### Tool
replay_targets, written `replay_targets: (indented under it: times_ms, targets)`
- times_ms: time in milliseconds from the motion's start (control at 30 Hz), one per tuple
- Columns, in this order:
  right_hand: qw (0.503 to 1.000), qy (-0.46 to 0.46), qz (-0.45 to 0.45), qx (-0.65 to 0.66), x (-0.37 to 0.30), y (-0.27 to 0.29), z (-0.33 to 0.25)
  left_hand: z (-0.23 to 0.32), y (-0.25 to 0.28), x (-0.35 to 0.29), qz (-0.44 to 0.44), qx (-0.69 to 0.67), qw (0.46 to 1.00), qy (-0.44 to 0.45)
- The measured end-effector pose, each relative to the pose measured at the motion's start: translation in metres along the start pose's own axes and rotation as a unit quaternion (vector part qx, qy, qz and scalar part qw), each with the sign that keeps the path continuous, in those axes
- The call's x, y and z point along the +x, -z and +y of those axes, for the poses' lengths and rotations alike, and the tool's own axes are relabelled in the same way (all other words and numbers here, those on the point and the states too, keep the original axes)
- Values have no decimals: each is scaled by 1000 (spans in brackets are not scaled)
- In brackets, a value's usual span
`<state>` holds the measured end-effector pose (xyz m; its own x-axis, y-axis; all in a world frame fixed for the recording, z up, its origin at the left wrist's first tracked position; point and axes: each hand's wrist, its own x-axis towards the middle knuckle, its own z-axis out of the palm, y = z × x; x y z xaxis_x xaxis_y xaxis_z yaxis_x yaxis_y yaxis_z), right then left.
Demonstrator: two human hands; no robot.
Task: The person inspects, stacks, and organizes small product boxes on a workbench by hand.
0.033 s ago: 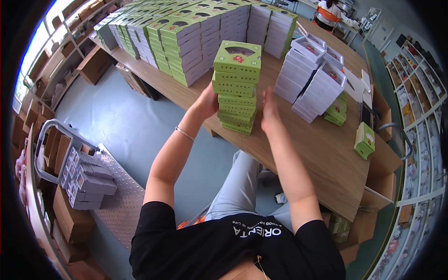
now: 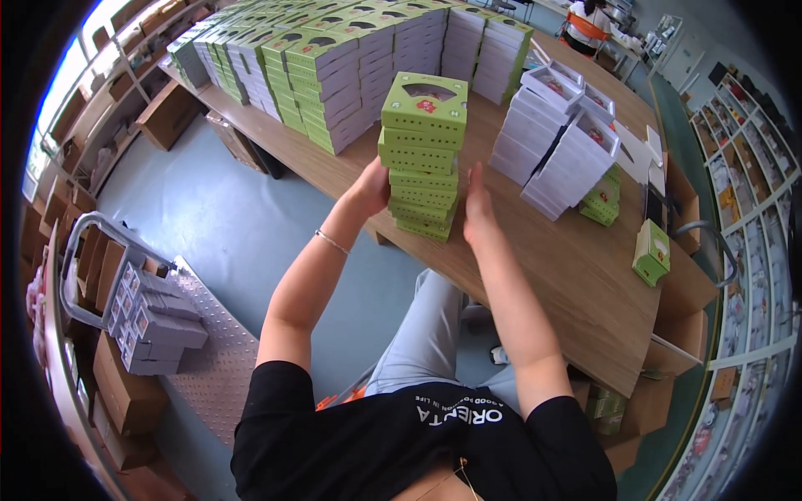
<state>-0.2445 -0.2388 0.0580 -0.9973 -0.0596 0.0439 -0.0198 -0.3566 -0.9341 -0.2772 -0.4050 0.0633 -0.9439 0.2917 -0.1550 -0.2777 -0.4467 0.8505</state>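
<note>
A tall stack of green boxes [image 2: 418, 157] stands near the front edge of the wooden table. Its boxes sit a little out of line, and the top one has a curved window and a red mark. My left hand [image 2: 373, 189] lies along the left side of the stack, its palm toward the boxes and its fingertips partly hidden by them. To the right of the stack, my right hand [image 2: 479, 209] is held upright and flat with fingers stretched out. A narrow gap shows between it and the boxes.
Many stacked green-and-white boxes [image 2: 334, 83] fill the table's far left. White window-topped boxes [image 2: 568, 154] stand to the right, beside a few green ones [image 2: 603, 200]. Another small green pile [image 2: 652, 252] is at the right edge. A loaded trolley [image 2: 213, 334] stands lower left.
My right hand has shifted slightly left, closer to the stack. The stack and my left hand look almost the same.
</note>
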Motion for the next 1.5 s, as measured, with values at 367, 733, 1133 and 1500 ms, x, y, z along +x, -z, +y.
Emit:
replay_targets:
  times_ms: [367, 733, 1133, 1500]
  targets:
    - [975, -81, 29, 206, 19, 21, 35, -35, -2, 17, -46, -2, 999, 4]
    - [987, 68, 1, 149, 9, -7, -11, 9, -36, -5, -25, 16, 996, -80]
    - [994, 73, 8, 85, 7, -9, -43, 16, -47, -4, -83, 78, 986, -123]
    - [989, -95, -105, 30, 79, 62, -11, -99, -43, -35, 339, 8, 902, -266]
